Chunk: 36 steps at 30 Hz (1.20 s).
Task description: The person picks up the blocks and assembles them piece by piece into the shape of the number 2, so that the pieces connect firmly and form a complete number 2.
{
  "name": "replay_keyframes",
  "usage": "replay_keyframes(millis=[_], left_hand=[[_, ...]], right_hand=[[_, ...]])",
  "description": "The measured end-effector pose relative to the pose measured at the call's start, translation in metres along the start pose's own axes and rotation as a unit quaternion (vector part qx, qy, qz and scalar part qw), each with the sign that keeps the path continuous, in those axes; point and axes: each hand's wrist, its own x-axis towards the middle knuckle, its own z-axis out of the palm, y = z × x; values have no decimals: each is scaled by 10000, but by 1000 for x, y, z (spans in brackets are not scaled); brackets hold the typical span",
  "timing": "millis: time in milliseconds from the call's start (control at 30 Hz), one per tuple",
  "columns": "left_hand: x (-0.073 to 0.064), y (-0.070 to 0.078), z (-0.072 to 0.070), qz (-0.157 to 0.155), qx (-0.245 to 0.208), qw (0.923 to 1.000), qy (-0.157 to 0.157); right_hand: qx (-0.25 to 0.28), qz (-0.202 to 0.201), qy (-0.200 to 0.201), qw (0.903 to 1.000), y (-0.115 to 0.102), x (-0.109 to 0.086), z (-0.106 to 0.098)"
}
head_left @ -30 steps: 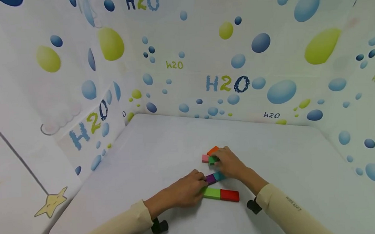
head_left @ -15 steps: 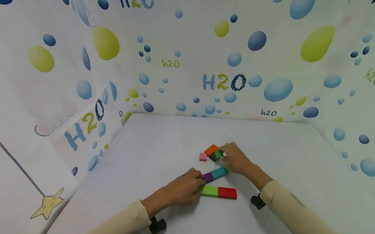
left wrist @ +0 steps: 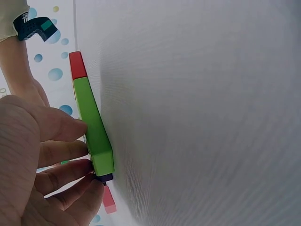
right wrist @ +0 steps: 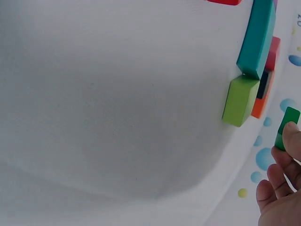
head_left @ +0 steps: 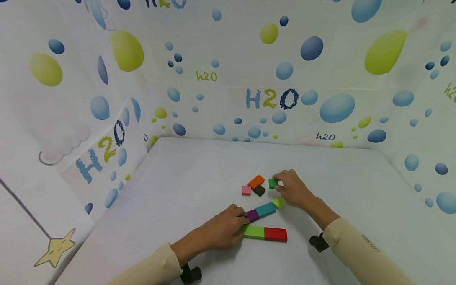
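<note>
My right hand (head_left: 293, 189) pinches a small dark green block (head_left: 273, 183) between thumb and fingertips, right of the loose blocks. In the right wrist view the thumb lies across that green block (right wrist: 288, 128). My left hand (head_left: 225, 227) is low at the left ends of two rows, its loosely bent fingertips at the purple block (head_left: 252, 216) and the light green block (head_left: 253, 232). A teal block (head_left: 266, 210) and a yellow-green block (head_left: 278, 203) continue the purple row. A red block (head_left: 275, 234) extends the light green one.
Behind the rows lie an orange block (head_left: 256, 182), a pink block (head_left: 246, 191) and a dark brown block (head_left: 259, 190). The white table (head_left: 350, 188) meets a wall (head_left: 232, 41) printed with blue and green drops at its back edge.
My right hand has drawn the dark green block right, away from the orange, pink and brown blocks, uncovering the brown one. My left hand stays at the rows' left ends.
</note>
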Motion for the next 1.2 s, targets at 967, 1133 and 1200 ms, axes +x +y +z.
replay_keyframes(millis=[967,1133,1200], left_hand=[[0,-4,0,-43,-98,9999,-78],[-1,-3,0,-42,-94,9999,-70],[-1,-3,0,-27,-93,9999,-54]], right_hand=[[-15,96,-254,9996,30,-17,4],[15,147,-319,9994,31,-18,6],[15,182,-352,9992,31,-18,7]])
